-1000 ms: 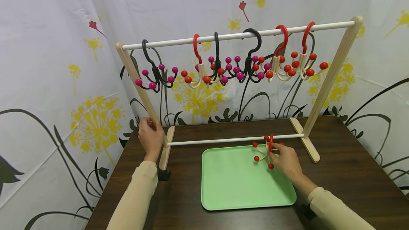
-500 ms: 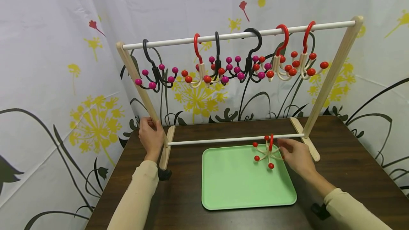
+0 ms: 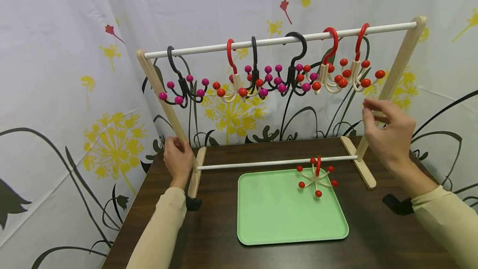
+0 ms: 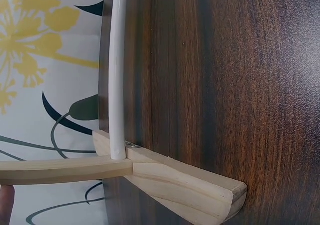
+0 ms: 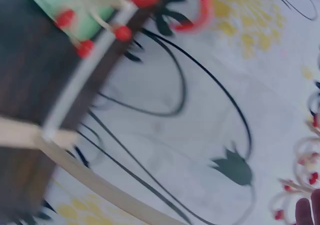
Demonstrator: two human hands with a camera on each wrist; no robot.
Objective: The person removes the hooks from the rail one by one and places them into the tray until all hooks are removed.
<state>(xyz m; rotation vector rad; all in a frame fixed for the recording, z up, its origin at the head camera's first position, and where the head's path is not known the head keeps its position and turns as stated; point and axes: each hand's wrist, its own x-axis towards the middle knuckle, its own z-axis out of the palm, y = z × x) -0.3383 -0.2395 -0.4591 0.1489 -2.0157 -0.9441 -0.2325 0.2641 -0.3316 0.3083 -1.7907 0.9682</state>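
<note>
My left hand (image 3: 178, 159) grips the left wooden post (image 3: 165, 96) of a hanging rack, low down. In the left wrist view a fingertip (image 4: 6, 201) shows beside that post. Raised in front of the rack's right post (image 3: 388, 79), my right hand (image 3: 390, 132) holds nothing, its fingers loosely bent, below the rightmost hanger. A cream multi-arm hook hanger (image 3: 318, 166) with a red hook and red ball tips sits on the green tray (image 3: 276, 213), at its back right corner. Similar red-and-cream hangers (image 3: 235, 82) and black hangers with magenta balls (image 3: 182, 83) hang from the white top rail (image 3: 276, 41).
The rack's lower white rail (image 3: 261, 164) runs just behind the tray. Wooden feet (image 3: 364, 171) spread over the dark table (image 3: 209, 235). A patterned curtain (image 3: 74, 74) hangs close behind the rack.
My right hand has let go of the red-hooked hanger, leaving it on the tray, and has moved right and up toward the right post. My left hand stays on the left post.
</note>
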